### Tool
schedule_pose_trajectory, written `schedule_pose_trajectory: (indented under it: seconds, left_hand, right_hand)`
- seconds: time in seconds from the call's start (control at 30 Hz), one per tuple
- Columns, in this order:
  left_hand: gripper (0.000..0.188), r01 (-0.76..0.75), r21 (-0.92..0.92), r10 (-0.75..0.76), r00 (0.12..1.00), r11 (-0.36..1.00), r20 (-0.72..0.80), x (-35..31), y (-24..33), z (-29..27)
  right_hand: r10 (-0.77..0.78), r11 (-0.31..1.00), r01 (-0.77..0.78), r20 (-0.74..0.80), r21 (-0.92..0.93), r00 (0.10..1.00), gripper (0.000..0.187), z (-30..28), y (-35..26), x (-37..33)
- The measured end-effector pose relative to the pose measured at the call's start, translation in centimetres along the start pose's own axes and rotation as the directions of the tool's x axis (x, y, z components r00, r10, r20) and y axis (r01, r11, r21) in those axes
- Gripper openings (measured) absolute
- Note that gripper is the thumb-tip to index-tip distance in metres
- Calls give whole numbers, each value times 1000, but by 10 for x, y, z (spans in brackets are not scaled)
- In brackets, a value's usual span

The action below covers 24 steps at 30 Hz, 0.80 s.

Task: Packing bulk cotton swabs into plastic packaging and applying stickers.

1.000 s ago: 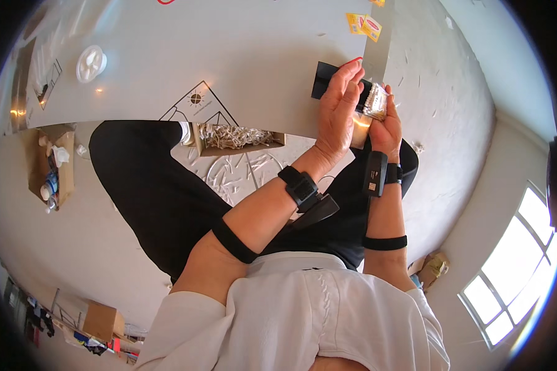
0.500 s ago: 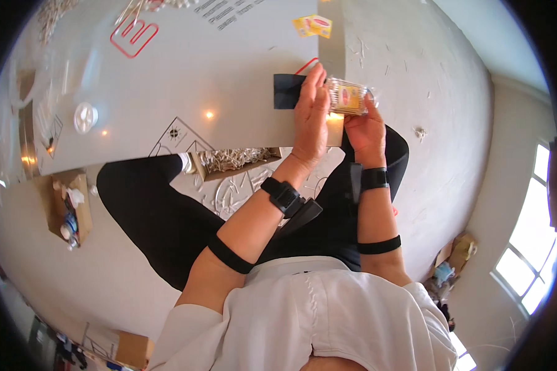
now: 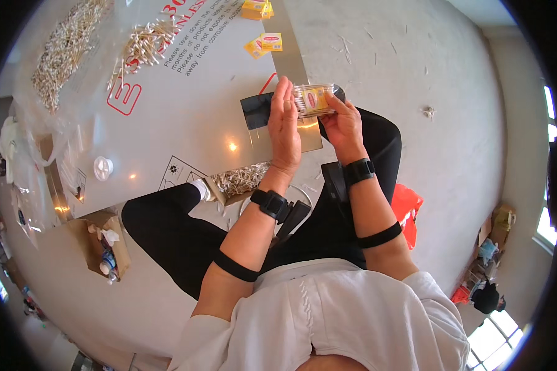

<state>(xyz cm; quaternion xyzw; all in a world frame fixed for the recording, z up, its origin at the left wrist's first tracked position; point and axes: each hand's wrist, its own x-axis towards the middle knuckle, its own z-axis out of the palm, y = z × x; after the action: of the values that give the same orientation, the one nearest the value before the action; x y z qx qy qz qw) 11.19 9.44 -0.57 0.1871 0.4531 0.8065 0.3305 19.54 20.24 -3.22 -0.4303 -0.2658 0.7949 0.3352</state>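
A clear pack of cotton swabs [image 3: 309, 100] with a yellow card inside is held over the right edge of the metal-topped table [image 3: 198, 117]. My right hand [image 3: 344, 127] grips its right end between thumb and fingers. My left hand [image 3: 284, 133] is flat and upright, fingers stretched out together, its palm side against the pack's left end. Just left of that hand, a black square patch [image 3: 254, 111] lies on the tabletop. Yellow printed cards [image 3: 271, 42] rest farther back near the table's edge.
A heap of loose swabs [image 3: 150, 42] and a clear bag of swabs [image 3: 65, 59] occupy the far left. A small white round container [image 3: 103, 168] stands near the front left. Below the front edge sits a swab-filled cardboard box [image 3: 240, 179]. A red bag [image 3: 407, 210] lies beside my right leg.
The view has shifted, bringing the swab heap and more yellow cards into sight. Both hands stay on the pack at the table's edge, the left palm still against its end.
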Motion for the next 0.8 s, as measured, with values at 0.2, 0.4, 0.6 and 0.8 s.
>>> schedule_pose_trajectory:
  seconds: [0.2,0.4,0.6,0.8]
  left_hand:
    - [52,-86,94,95,991,992,-95,-1,9,-9]
    - [28,-281,749,287,949,599,127,-4,22,-36]
    - [42,-402,890,227,907,215,355,-14,20,-40]
    - [50,-410,893,88,912,184,400,-26,20,-36]
  right_hand:
    - [76,995,-80,-77,-54,994,19,4,-3,2]
    - [141,989,-139,-50,49,989,22,-3,3,13]
    - [271,949,-279,72,149,960,24,-19,3,23]
    - [336,940,-340,84,38,938,33,-29,-10,27]
